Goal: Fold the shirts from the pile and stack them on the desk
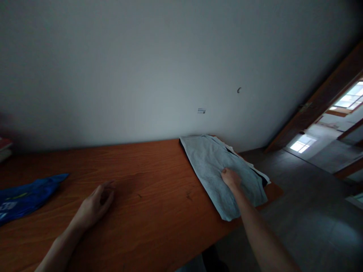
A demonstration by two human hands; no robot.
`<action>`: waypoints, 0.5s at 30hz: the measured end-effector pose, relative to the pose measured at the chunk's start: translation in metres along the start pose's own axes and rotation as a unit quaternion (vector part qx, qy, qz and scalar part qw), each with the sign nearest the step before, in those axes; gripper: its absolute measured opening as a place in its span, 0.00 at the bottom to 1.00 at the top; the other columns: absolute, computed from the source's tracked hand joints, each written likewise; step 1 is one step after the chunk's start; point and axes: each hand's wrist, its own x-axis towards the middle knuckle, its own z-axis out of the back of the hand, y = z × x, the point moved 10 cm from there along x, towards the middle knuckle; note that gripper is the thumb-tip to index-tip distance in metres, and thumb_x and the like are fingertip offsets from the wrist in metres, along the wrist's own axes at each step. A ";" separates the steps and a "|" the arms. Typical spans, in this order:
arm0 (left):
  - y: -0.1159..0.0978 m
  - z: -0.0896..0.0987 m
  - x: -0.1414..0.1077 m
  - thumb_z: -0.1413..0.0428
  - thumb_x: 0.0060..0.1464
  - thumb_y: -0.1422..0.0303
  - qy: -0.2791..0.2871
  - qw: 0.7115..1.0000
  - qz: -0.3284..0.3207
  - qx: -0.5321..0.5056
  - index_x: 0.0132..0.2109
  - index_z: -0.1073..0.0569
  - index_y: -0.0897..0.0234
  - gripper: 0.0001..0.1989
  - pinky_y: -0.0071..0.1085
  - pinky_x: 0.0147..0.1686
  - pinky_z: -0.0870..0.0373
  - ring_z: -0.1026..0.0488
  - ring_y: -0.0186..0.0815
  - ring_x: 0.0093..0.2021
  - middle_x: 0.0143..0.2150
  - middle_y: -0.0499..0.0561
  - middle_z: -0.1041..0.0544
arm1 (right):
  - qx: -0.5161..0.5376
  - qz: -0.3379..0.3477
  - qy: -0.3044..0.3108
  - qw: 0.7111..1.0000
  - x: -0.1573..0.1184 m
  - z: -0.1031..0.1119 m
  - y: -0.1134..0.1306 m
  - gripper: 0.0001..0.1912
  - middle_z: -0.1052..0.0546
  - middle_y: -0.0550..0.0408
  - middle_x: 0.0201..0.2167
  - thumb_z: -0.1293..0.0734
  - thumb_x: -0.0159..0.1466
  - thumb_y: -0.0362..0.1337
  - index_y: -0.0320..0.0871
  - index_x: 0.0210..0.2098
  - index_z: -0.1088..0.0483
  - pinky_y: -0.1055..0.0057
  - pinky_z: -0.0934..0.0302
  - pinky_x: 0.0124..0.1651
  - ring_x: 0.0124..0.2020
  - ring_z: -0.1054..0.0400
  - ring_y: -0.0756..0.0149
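On the right end of the wooden table lies a stack of folded clothes, with a light grey garment (202, 166) on top. Dark and white edges of other cloth show beneath it along its right side. My right hand (231, 179) rests on the grey garment, its fingers curled closed; whether fabric is caught in them is hidden. Over the left part of the table is my left hand (95, 206), with loosely bent fingers and a gap between thumb and forefinger. It holds nothing. Nearest to it is a blue plastic bag (31, 196) with pale and yellow print.
The brown wooden table (147, 204) runs along a pale wall (127, 75) bearing a small label (201, 111) and a hook (239, 90). Red and white items (5, 148) sit at the far left. Beyond the table's right end are grey floor (306, 226) and a wooden door (314, 102).
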 end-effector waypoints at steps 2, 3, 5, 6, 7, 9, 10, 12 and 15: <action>0.000 -0.001 0.001 0.50 0.59 0.52 0.002 1.000 -0.004 0.002 0.56 0.33 0.60 0.23 0.35 0.39 0.20 0.18 0.41 0.36 0.42 0.55 0.17 | 0.009 -0.020 -0.007 1.000 -0.002 0.004 -0.004 0.22 0.18 0.38 0.44 0.45 0.70 0.38 0.39 0.48 0.21 0.63 0.35 0.48 0.47 0.24 0.52; 0.000 -0.002 0.001 0.50 0.59 0.53 0.002 1.000 -0.004 0.003 0.56 0.33 0.60 0.23 0.35 0.39 0.20 0.18 0.41 0.36 0.42 0.55 0.17 | 0.018 -0.023 -0.013 0.999 -0.003 0.008 -0.004 0.22 0.18 0.38 0.44 0.46 0.71 0.37 0.38 0.47 0.21 0.64 0.35 0.47 0.47 0.24 0.53; 0.001 -0.002 0.000 0.49 0.59 0.53 0.004 1.000 -0.005 0.006 0.55 0.33 0.60 0.22 0.34 0.39 0.20 0.18 0.41 0.36 0.42 0.54 0.17 | 0.041 -0.019 -0.034 0.998 -0.006 0.019 0.001 0.23 0.19 0.37 0.43 0.47 0.70 0.35 0.37 0.46 0.21 0.64 0.36 0.47 0.46 0.24 0.52; 0.001 -0.003 0.000 0.49 0.59 0.53 0.005 1.000 -0.007 0.008 0.55 0.33 0.60 0.22 0.34 0.39 0.20 0.17 0.41 0.37 0.42 0.54 0.17 | 0.054 -0.013 -0.048 0.997 -0.008 0.025 0.007 0.24 0.19 0.36 0.43 0.48 0.70 0.34 0.36 0.45 0.21 0.64 0.37 0.47 0.46 0.24 0.51; 0.001 -0.003 0.000 0.49 0.59 0.53 0.005 1.000 -0.009 0.011 0.55 0.33 0.59 0.22 0.34 0.40 0.20 0.17 0.42 0.37 0.42 0.54 0.17 | 0.068 -0.003 -0.062 0.996 -0.011 0.031 0.015 0.24 0.19 0.36 0.42 0.48 0.70 0.34 0.35 0.45 0.21 0.64 0.37 0.47 0.46 0.24 0.51; 0.000 -0.004 -0.001 0.49 0.59 0.54 0.005 1.000 -0.015 0.020 0.56 0.32 0.59 0.22 0.34 0.40 0.20 0.17 0.42 0.38 0.42 0.54 0.17 | 0.101 0.029 -0.091 0.990 -0.021 0.043 0.039 0.24 0.19 0.35 0.41 0.49 0.69 0.34 0.35 0.44 0.22 0.64 0.38 0.48 0.47 0.25 0.50; -0.001 -0.004 -0.001 0.49 0.59 0.53 0.006 1.000 -0.018 0.025 0.56 0.32 0.59 0.22 0.34 0.41 0.20 0.17 0.43 0.38 0.41 0.54 0.17 | 0.121 0.052 -0.101 0.986 -0.028 0.047 0.056 0.23 0.19 0.36 0.41 0.49 0.69 0.34 0.35 0.44 0.23 0.65 0.39 0.48 0.47 0.26 0.50; -0.003 -0.005 -0.001 0.50 0.59 0.53 0.008 0.999 -0.020 0.030 0.56 0.31 0.59 0.22 0.35 0.41 0.20 0.17 0.43 0.38 0.41 0.53 0.17 | 0.163 0.111 -0.110 0.974 -0.049 0.051 0.097 0.22 0.20 0.37 0.40 0.49 0.70 0.35 0.37 0.43 0.24 0.66 0.40 0.47 0.46 0.26 0.52; -0.008 -0.008 -0.002 0.49 0.59 0.51 0.014 1.000 -0.014 0.011 0.57 0.32 0.60 0.25 0.36 0.41 0.19 0.17 0.44 0.38 0.41 0.54 0.17 | 0.227 0.220 -0.090 0.944 -0.099 0.043 0.173 0.18 0.21 0.45 0.35 0.48 0.71 0.37 0.42 0.39 0.27 0.70 0.40 0.44 0.41 0.27 0.59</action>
